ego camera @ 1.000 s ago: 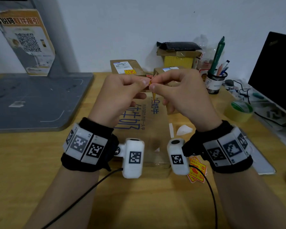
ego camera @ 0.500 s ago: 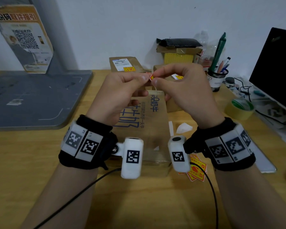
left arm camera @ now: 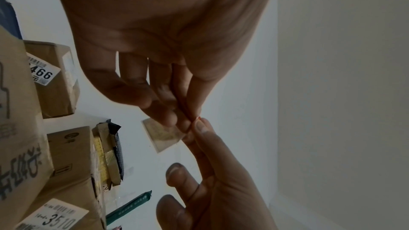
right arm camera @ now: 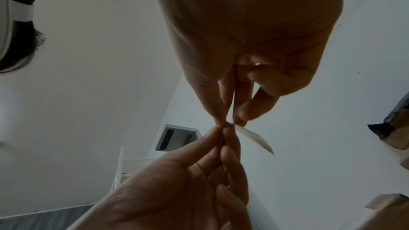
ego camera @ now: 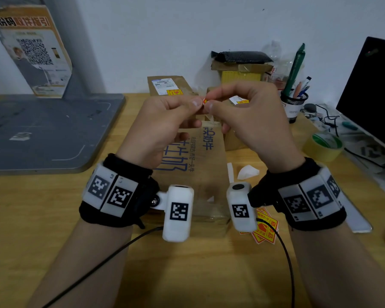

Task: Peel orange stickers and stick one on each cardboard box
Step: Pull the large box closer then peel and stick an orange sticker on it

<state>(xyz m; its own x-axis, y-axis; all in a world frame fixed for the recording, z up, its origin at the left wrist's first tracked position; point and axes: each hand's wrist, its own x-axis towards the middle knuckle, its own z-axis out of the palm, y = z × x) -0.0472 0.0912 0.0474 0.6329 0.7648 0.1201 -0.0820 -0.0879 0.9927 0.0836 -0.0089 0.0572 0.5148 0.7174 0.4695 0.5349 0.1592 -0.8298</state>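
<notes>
Both hands are raised above the table and meet at a small orange sticker (ego camera: pixel 205 100). My left hand (ego camera: pixel 195 103) pinches it between thumb and forefinger, and my right hand (ego camera: pixel 209 102) pinches the same piece from the other side. In the left wrist view the left hand (left arm camera: pixel 190 121) holds the pale sticker sheet (left arm camera: pixel 163 135). The right wrist view shows the sticker sheet (right arm camera: pixel 254 137) edge-on below my right hand (right arm camera: pixel 228 122). Under the hands lies a long cardboard box (ego camera: pixel 196 161) with blue print. A pile of orange stickers (ego camera: pixel 265 233) lies by my right wrist.
Two smaller cardboard boxes (ego camera: pixel 167 85) (ego camera: pixel 238 101) at the back each carry an orange sticker. White backing scraps (ego camera: pixel 247 172) lie right of the long box. A grey board (ego camera: pixel 42 134) is at left; a pen cup (ego camera: pixel 295 105), tape roll (ego camera: pixel 325 145) and monitor (ego camera: pixel 373 90) at right.
Both hands have kept pinching the sticker and have risen slightly over the long box. Less of the orange shows between the fingertips now.
</notes>
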